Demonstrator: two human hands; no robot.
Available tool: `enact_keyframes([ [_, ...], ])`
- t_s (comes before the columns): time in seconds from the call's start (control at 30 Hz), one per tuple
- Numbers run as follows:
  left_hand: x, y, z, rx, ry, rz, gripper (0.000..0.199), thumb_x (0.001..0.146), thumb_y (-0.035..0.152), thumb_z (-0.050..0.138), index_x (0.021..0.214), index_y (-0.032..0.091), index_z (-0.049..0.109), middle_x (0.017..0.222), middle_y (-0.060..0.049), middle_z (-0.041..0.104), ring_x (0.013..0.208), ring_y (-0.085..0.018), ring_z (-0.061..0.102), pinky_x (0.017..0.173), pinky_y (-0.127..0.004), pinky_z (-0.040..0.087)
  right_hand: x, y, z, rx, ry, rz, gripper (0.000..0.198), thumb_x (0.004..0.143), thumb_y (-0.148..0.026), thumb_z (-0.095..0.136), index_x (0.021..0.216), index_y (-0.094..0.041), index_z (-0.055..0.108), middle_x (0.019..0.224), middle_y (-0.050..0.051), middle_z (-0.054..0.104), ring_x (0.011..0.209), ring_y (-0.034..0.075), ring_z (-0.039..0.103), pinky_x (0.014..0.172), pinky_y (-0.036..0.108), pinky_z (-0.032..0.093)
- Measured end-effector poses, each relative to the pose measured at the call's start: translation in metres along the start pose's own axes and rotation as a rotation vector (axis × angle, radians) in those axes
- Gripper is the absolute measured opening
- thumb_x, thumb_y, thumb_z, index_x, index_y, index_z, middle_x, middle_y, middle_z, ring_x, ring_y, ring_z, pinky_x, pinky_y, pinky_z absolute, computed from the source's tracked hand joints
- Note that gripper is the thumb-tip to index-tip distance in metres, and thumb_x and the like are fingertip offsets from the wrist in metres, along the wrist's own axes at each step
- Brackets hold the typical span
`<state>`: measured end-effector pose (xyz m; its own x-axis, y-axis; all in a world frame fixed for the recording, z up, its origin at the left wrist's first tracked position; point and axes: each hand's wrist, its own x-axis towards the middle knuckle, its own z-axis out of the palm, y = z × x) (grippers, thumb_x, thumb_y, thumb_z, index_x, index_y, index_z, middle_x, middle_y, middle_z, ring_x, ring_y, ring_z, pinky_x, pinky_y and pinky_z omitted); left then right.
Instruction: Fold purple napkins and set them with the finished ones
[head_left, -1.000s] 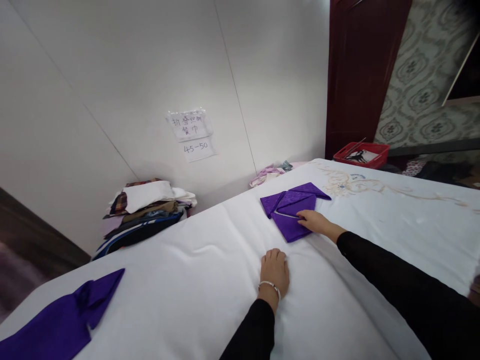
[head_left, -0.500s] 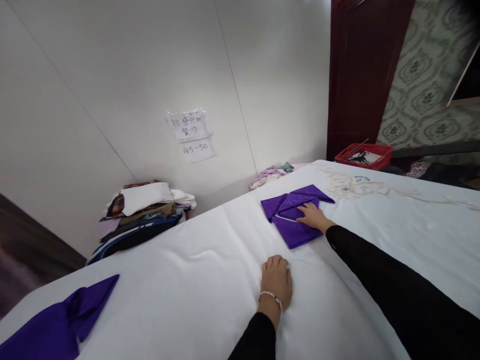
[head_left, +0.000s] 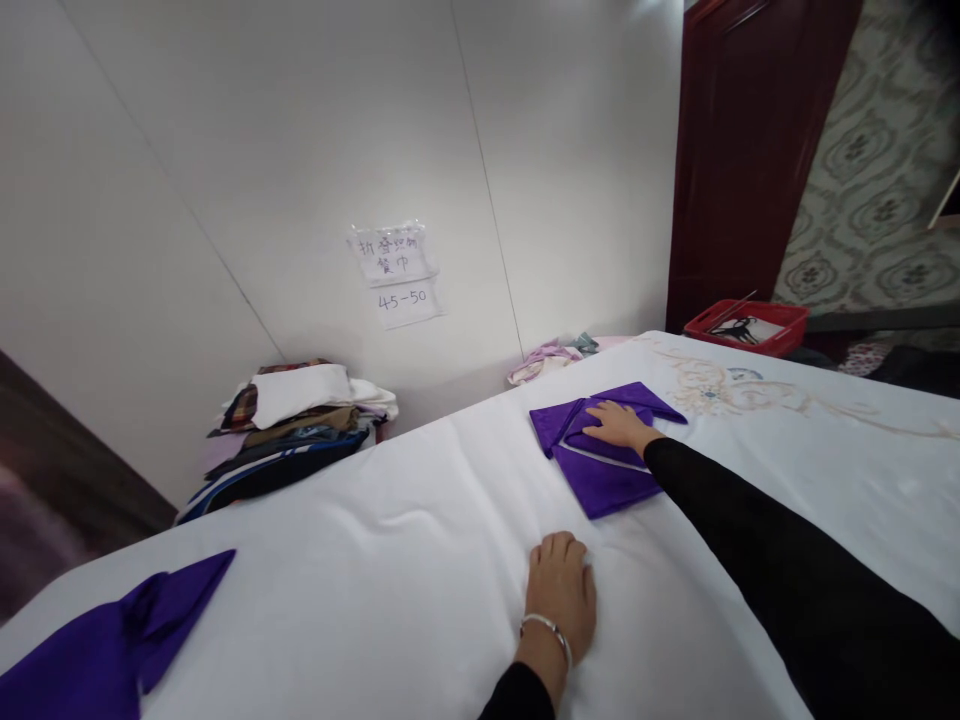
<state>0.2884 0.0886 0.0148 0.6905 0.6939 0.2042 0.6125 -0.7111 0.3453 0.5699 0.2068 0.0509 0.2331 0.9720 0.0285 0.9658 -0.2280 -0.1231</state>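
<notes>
A folded purple napkin (head_left: 600,485) lies on the white cloth (head_left: 375,600), its upper part in pointed folds with a thin white gap below them. My right hand (head_left: 619,425) rests on those folds, fingers stretched out and pressing down rather than gripping. Nearer to me, my left hand (head_left: 561,590), with a silver bracelet at the wrist, lies palm down on the cloth. Its fingers are slightly bent and hold nothing visible. A second purple napkin (head_left: 82,655), also folded with a pointed end, is at the lower left, partly cut off by the frame.
Along the wall are a stack of folded clothes (head_left: 292,430) and a smaller fabric pile (head_left: 551,360). A red basket (head_left: 784,335) stands beyond the far corner. Embroidery (head_left: 720,390) decorates the cloth's far right. Handwritten paper (head_left: 397,270) is taped to the wall.
My right hand has slid up and slightly left across the napkin's folds, uncovering more of its lower part. The view has shifted slightly; my left hand still rests on the cloth.
</notes>
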Motion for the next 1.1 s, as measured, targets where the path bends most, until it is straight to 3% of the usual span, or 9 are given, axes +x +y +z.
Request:
enact_keyframes([
  [0.23,-0.001,0.001,0.000,-0.052,-0.009,-0.018,0.021,0.081,0.017,0.040,0.097,0.024,0.052,0.105,-0.002,0.052,0.099,-0.021,0.042,0.089,-0.037,0.032,0.024,0.019,0.011,0.000,0.043,0.109,0.057,0.082,-0.053,0.039,0.127,-0.019,0.047,0.133,0.016,0.042,0.121,0.033,0.038,0.094,0.048,0.031],
  [0.53,0.000,-0.002,0.005,-0.056,-0.031,-0.028,0.021,0.081,0.018,0.043,0.098,0.025,0.051,0.106,-0.002,0.052,0.100,-0.020,0.042,0.090,-0.036,0.032,0.042,0.026,0.024,0.007,0.043,0.154,0.066,0.079,-0.065,0.034,0.124,-0.018,0.049,0.125,0.017,0.049,0.114,0.035,0.043,0.091,0.051,0.030],
  [1.1,-0.001,-0.002,0.004,-0.109,-0.020,-0.028,0.020,0.080,0.020,0.043,0.099,0.026,0.050,0.106,-0.001,0.053,0.099,-0.020,0.042,0.089,-0.037,0.032,0.038,0.030,0.038,-0.002,0.066,0.164,0.067,0.079,-0.065,0.033,0.128,-0.021,0.045,0.127,0.016,0.046,0.115,0.036,0.040,0.090,0.053,0.029],
])
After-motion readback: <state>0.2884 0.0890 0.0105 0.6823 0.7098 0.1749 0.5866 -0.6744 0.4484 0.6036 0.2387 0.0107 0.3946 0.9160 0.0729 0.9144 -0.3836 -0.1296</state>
